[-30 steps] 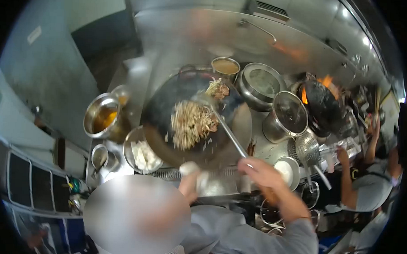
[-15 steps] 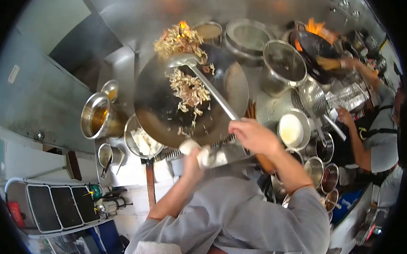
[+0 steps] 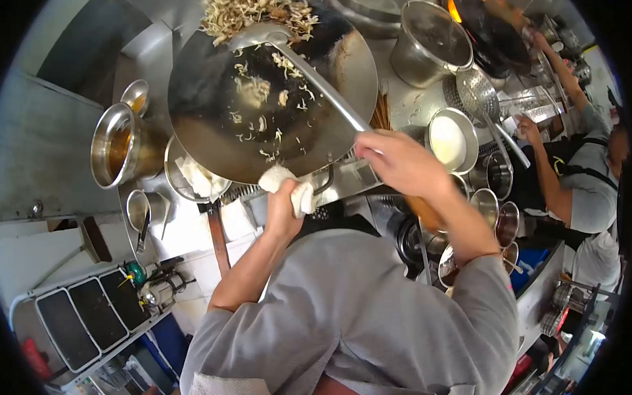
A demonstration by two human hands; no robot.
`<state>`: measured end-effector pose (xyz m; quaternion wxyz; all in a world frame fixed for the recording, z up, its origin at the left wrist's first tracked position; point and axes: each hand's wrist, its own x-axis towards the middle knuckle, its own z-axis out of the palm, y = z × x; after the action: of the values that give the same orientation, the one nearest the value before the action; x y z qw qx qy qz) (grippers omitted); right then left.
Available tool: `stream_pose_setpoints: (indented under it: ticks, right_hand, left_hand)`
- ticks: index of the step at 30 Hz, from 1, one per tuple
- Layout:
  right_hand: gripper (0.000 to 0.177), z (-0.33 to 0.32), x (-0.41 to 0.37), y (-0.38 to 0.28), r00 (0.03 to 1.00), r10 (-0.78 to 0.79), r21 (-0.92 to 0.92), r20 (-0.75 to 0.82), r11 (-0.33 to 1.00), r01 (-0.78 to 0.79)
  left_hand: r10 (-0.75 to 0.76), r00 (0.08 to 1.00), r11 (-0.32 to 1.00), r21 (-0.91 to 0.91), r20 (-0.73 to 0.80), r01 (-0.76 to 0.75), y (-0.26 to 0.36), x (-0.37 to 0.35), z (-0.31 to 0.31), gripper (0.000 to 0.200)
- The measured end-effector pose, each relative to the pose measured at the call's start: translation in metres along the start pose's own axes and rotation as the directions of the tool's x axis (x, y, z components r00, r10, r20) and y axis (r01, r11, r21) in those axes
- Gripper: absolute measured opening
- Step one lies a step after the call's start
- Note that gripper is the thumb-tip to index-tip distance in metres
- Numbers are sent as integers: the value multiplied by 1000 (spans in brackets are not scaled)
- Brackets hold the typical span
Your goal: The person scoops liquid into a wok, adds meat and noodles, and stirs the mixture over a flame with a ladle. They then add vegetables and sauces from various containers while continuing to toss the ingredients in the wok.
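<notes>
My left hand (image 3: pixel 282 214) is closed round a folded white cloth (image 3: pixel 276 176), pressed to the near rim of a large dark wok (image 3: pixel 196 134). A metal loop handle (image 3: pixel 328 178) shows beside the cloth. In my right hand (image 3: pixel 404 162) is the long shaft of a ladle (image 3: pixel 327 90); its wooden end (image 3: pixel 425 212) sticks out below my palm. The ladle's bowl reaches the wok's far side, against a heap of pale and brown food shreds (image 3: pixel 256 11). Loose shreds (image 3: pixel 253 91) lie scattered over the wok's middle.
Left of the wok stand a steel pot of amber liquid (image 3: pixel 112 152) and a strainer with white pieces (image 3: pixel 204 176). To the right are a deep pot (image 3: pixel 422 58), a perforated skimmer (image 3: pixel 476 92) and a bowl of white contents (image 3: pixel 449 141). Another person (image 3: pixel 585 165) works beside a flaming wok (image 3: pixel 485 29).
The airborne shreds have come down and now gather at the wok's far side. The wok appears higher and further left in view. Both hands keep their holds.
</notes>
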<state>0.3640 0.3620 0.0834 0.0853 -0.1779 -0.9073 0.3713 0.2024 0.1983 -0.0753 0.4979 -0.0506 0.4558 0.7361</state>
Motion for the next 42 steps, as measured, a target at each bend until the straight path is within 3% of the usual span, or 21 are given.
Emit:
stream_pose_setpoints:
  ticks: [1,3,5,7,8,9,11,13,15,17,19,21,23,25,28,31,33,35,38,39,42]
  right_hand:
    - [8,-16,-18,-10,999,-6,33,49,999,5]
    - [10,-45,-33,-37,940,216,53,263,970,-237]
    - [11,-52,-33,-42,880,300,7,368,946,-325]
    - [12,-41,-19,-24,915,260,-36,308,965,-261]
    - [12,-25,-9,-11,950,202,-58,238,979,-194]
    - [13,-13,-4,-9,946,255,-24,202,967,-255]
    - [13,-1,9,-2,930,345,49,126,934,-354]
    - [12,25,-23,23,977,73,-5,-200,997,-75]
    - [11,38,-53,22,962,45,46,-270,998,-34]
    - [10,60,-72,24,955,106,91,-276,992,-84]
    - [9,89,-80,47,936,334,336,-115,899,-280]
    - [11,108,-59,52,844,530,558,-82,726,-402]
    - [11,108,-19,58,863,486,629,-140,717,-302]
    - [9,91,25,62,878,466,787,-108,580,-211]
    - [8,82,82,68,928,368,660,-55,711,-243]
    - [12,50,73,46,923,317,553,220,739,-385]
    - [15,32,33,7,926,334,111,178,928,-356]
    - [16,19,-2,-7,915,309,16,259,946,-324]
    - [14,22,18,19,836,440,101,327,864,-494]
    - [14,30,43,32,861,413,199,297,855,-479]
    - [13,55,110,34,925,347,195,156,907,-373]
  left_hand:
    - [5,1000,1000,-14,-30,-5,20,-25,16,21]
    - [-86,990,985,-142,108,101,85,-19,38,16]
    - [-37,997,999,-5,68,38,110,14,51,16]
    - [-55,998,998,-5,30,55,105,50,48,14]
    - [-53,990,999,13,130,51,93,62,34,14]
    - [-49,973,999,25,227,44,81,73,23,14]
    - [-23,996,1000,14,82,22,41,44,8,19]
    - [-89,996,996,-29,-6,89,-4,19,-27,26]
    - [119,991,992,-27,-66,-121,16,-19,12,22]
    - [5,997,999,-53,75,-1,71,-8,25,21]
    - [-72,990,996,-51,120,79,102,29,36,22]
    - [-74,996,990,-114,50,79,111,54,36,20]
    - [23,975,998,-70,220,-7,111,53,19,20]
    - [21,994,992,-128,107,-7,102,19,14,24]
    - [-19,999,1000,-24,43,20,84,-35,-14,28]
    - [-18,1000,999,30,16,17,59,-56,-56,28]
    - [-11,1000,997,75,24,9,60,-66,-68,28]
    - [5,1000,998,67,9,-5,69,-73,-69,25]
    - [-23,1000,1000,12,-7,23,75,-68,-58,26]
    - [-77,997,997,-4,31,77,77,-62,-53,26]
    - [-200,968,980,6,151,201,80,-47,-34,34]
